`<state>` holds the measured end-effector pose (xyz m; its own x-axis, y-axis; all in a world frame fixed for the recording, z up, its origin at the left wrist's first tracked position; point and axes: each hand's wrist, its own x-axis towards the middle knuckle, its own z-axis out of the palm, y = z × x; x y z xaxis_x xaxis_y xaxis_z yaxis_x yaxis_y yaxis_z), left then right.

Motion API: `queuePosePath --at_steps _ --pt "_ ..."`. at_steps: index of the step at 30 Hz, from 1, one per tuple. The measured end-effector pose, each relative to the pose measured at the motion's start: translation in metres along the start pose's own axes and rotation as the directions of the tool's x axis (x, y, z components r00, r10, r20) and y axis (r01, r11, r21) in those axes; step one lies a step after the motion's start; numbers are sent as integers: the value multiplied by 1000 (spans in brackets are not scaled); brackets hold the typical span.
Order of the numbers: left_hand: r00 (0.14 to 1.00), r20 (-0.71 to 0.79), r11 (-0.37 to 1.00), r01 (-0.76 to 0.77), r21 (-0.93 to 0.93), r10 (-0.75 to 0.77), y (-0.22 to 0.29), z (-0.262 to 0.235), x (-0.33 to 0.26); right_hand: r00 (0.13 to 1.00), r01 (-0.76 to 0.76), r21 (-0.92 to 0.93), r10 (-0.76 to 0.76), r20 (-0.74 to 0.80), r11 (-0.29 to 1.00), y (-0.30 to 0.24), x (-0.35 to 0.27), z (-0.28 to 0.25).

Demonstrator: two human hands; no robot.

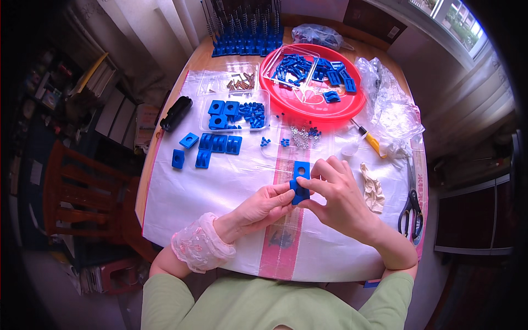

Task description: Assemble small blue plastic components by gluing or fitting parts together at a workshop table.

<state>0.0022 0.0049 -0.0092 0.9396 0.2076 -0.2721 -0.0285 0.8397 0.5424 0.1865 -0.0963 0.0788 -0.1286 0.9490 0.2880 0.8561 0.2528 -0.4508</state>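
Note:
Over the middle of the table I hold a blue plastic block (301, 170) with a round hole near its far end. My left hand (268, 204) pinches the block's near end from the left, thumb on top. From the right, my right hand (336, 192) is closed on the same block, its index finger pressing on the upper face and its thumb at the near edge. Whether a smaller part sits under the fingers is hidden. Just beyond the hands lie small white rings (301, 137) and tiny blue pieces (285, 142).
Blue blocks (219, 143) and a clear tray (267, 110) of blue parts lie left. Behind stands a red basin (352, 113) with blue pieces. On the right are a yellow-handled screwdriver (372, 143), a crumpled cream glove (372, 190), scissors (411, 213) and plastic bags (391, 110).

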Motion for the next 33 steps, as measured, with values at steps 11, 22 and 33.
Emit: queuePosePath --at_steps 11,22,33 --pt "994 -90 984 -50 169 66 1 11 -1 1000 -22 -41 23 21 999 -1 -2 5" --pt "989 -120 979 -64 193 88 -3 11 1 999 -25 -51 27 39 998 -1 -2 4" --pt "988 -108 975 -89 201 113 -7 10 2 999 -32 -40 34 41 999 0 -4 4"
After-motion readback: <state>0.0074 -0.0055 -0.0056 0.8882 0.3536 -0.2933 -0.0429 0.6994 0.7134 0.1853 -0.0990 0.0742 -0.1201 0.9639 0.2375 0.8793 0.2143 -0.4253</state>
